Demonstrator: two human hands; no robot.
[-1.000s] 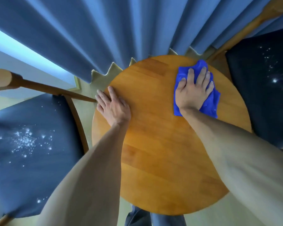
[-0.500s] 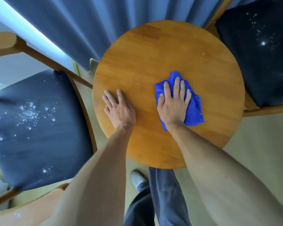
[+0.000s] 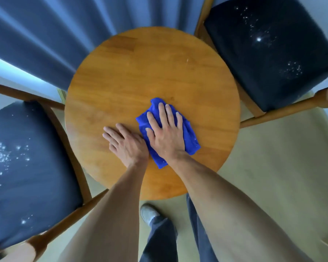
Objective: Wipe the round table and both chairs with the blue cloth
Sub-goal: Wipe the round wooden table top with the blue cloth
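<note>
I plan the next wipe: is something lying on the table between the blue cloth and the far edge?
Nothing visible does. The right hand presses the blue cloth flat; the round table beyond it is bare wood up to the far edge. The left hand lies beside the cloth, not ahead.

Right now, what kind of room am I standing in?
Probably a home or hotel-room sitting corner by a window. A small round wooden table stands between two wooden chairs with dark padded seats, and long blue curtains hang behind, with daylight at their edge.
</note>
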